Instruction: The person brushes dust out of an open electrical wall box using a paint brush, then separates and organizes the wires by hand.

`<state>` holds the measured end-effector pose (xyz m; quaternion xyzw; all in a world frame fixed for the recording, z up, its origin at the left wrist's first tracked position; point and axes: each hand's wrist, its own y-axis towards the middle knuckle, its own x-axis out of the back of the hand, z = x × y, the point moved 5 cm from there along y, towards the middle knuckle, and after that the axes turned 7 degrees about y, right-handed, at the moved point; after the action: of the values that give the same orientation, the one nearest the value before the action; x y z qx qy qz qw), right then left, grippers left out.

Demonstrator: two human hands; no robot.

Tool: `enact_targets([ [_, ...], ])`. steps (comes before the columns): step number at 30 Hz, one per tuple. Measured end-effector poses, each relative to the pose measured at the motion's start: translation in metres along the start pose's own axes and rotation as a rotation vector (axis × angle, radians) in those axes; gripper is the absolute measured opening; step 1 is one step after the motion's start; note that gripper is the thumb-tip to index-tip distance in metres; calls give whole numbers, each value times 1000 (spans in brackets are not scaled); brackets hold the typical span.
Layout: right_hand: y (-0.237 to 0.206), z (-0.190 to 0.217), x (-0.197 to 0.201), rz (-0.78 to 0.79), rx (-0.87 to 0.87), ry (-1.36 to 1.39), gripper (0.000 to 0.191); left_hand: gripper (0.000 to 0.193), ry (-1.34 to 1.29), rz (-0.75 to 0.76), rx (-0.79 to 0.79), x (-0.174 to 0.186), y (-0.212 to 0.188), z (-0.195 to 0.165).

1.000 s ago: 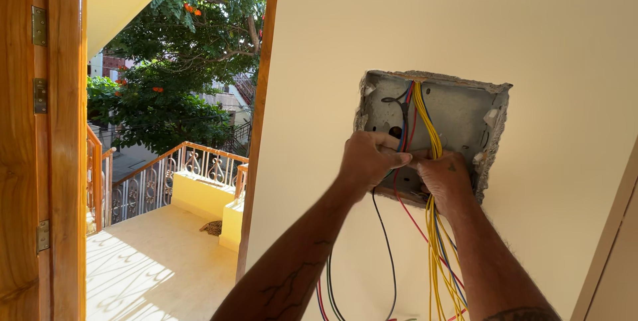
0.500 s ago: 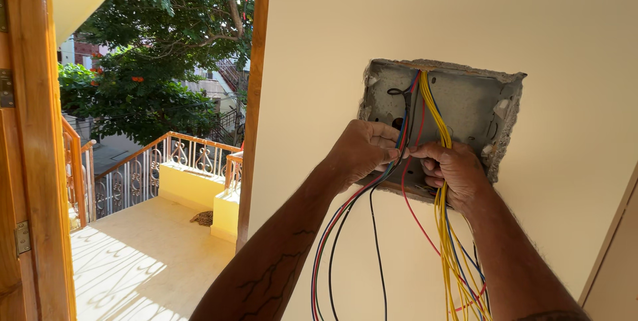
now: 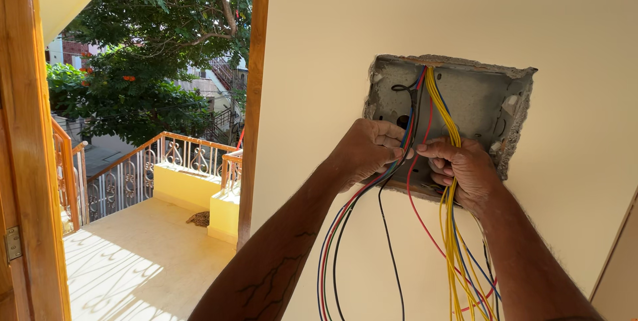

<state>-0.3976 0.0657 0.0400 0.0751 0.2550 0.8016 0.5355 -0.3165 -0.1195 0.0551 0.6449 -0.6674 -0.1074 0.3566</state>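
From the head view, you're sorting wires at the grey metal wall box (image 3: 478, 98), rough plaster round its rim. Your left hand (image 3: 365, 151) is closed on the red, blue and black wires (image 3: 345, 218); your right hand (image 3: 465, 171) grips the glossy yellow wires (image 3: 446, 111). Next calls for keeping the bundles apart.

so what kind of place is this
Likely a house under electrical fit-out: an open metal wall box recessed in a cream wall, loose yellow wires held by both hands, and a balcony railing beyond the wooden door frame.

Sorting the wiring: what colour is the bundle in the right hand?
Yellow wires, gripped by the right hand; head view.
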Motion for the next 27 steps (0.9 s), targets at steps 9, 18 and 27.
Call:
enact_targets([
  [9,-6,5,-5,35,48,-58,17,22,-38,12,-206,-7,-2,4],
  [18,-5,2,-9,29,-36,-43,18,29,206,-302,-157,-20,-23,5],
  [27,-3,-2,-4,-94,-39,-65,14,33,471,-517,-130,-36,-26,8],
])
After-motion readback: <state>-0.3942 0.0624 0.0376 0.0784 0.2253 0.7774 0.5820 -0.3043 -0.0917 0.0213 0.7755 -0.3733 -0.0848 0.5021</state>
